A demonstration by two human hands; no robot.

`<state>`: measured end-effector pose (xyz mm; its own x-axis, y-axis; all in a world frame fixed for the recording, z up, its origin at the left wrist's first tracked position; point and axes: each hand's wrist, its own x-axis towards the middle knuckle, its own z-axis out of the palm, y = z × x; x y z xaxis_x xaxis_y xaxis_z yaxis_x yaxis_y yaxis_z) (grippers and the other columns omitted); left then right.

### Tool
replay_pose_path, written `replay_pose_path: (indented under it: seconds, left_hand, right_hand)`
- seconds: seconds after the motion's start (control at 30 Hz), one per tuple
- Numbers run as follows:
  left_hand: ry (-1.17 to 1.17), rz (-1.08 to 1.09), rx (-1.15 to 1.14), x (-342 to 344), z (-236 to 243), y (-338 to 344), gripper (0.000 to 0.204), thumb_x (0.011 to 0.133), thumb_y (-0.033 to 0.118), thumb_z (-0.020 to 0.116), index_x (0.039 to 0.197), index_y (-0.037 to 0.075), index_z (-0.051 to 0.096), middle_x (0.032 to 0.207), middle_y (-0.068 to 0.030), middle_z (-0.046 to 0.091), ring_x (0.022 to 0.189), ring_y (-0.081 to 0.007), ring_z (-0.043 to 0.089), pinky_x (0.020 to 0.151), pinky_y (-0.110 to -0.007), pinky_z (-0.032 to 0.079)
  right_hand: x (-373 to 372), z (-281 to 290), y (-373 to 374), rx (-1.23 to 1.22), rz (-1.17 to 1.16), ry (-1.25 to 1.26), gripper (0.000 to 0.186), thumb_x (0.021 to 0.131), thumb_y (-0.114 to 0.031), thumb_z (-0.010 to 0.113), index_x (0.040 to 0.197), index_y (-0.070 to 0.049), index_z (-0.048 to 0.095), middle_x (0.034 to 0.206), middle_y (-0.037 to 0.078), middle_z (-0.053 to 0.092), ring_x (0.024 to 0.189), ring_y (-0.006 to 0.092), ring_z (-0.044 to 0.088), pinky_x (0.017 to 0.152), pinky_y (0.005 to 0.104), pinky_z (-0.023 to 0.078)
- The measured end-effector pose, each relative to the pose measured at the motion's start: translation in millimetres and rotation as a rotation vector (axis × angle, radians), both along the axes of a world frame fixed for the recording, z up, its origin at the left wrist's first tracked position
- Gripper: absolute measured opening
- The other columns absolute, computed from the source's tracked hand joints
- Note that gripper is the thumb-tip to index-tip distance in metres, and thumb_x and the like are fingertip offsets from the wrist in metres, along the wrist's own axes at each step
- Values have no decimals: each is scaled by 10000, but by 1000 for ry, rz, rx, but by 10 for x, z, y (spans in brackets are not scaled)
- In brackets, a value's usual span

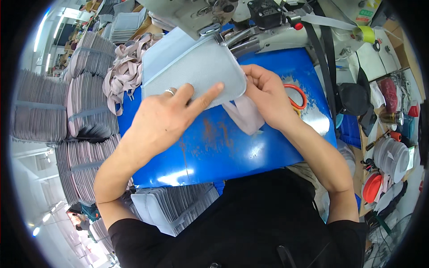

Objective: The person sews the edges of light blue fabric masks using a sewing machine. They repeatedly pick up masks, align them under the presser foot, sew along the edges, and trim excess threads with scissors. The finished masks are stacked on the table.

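A light grey mesh fabric panel (201, 67) with rounded corners lies under the head of a sewing machine (196, 18). My left hand (167, 109) rests on the panel's near part, index finger stretched out and the others slightly bent, a ring on one finger. At the panel's right corner, my right hand (268, 94) is closed in a pinch on a pale pinkish fabric strip (245, 117), whose loose end hangs down over the blue table. My right fingertips partly hide the strip where it meets the panel edge. Scissors (300, 96) with red-orange handles lie just beyond my right wrist.
The blue work surface (214, 156) has worn patches. A heap of pinkish strips (127, 67) sits at its far left. Tied stacks of grey panels (91, 107) stand along the left, and another bundle (174, 205) below the table. A roll of yellow tape (367, 34) is at upper right.
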<state>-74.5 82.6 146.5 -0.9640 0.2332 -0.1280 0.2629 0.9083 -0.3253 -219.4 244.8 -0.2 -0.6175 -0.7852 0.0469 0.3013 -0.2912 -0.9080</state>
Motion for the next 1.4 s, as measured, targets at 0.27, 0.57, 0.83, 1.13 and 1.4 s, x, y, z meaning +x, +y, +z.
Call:
replay_pose_path:
  seconds: [0.27, 0.57, 0.83, 1.13, 1.4]
  left_hand:
    - [-17, -75, -44, -418, 235, -365, 626, 846, 70, 678, 1446, 249, 647, 872, -80, 552, 641, -244, 646, 602, -382, 557]
    - [7, -113, -26, -628, 218, -464, 518, 859, 41, 657, 1355, 171, 723, 896, -120, 609, 681, -283, 672, 639, -410, 547]
    - [60, 1, -23, -565, 73, -253, 472, 853, 33, 638, 1315, 85, 717, 881, -143, 644, 700, -308, 707, 631, -410, 569]
    - [233, 321, 140, -714, -395, 364, 386, 847, 82, 635, 1215, -19, 695, 810, -193, 690, 692, -373, 706, 637, -462, 569]
    - [534, 296, 559, -162, -967, 393, 594, 839, 256, 808, 1392, 120, 638, 1110, -120, 675, 904, -297, 688, 765, -391, 544]
  right_hand:
    - [-267, -99, -393, -7, 14, 17, 258, 1056, -110, 625, 1255, 53, 641, 1056, 82, 753, 917, 80, 690, 821, 237, 543]
    - [-236, -149, -463, -61, -35, -36, 242, 1039, -114, 648, 1201, 66, 653, 1000, 90, 758, 842, 82, 692, 754, 243, 554]
    - [-220, -189, -501, -69, -44, -37, 218, 1036, -108, 644, 1158, 74, 647, 905, 83, 741, 762, 82, 672, 684, 247, 547]
    - [-211, -276, -521, -69, -98, 39, 193, 1044, -141, 654, 1141, 24, 676, 794, -5, 690, 631, 25, 564, 550, 218, 441]
    - [-71, -380, -363, -69, -98, 26, 238, 1047, -126, 631, 1239, -1, 691, 739, -54, 632, 634, 6, 511, 552, 219, 403]
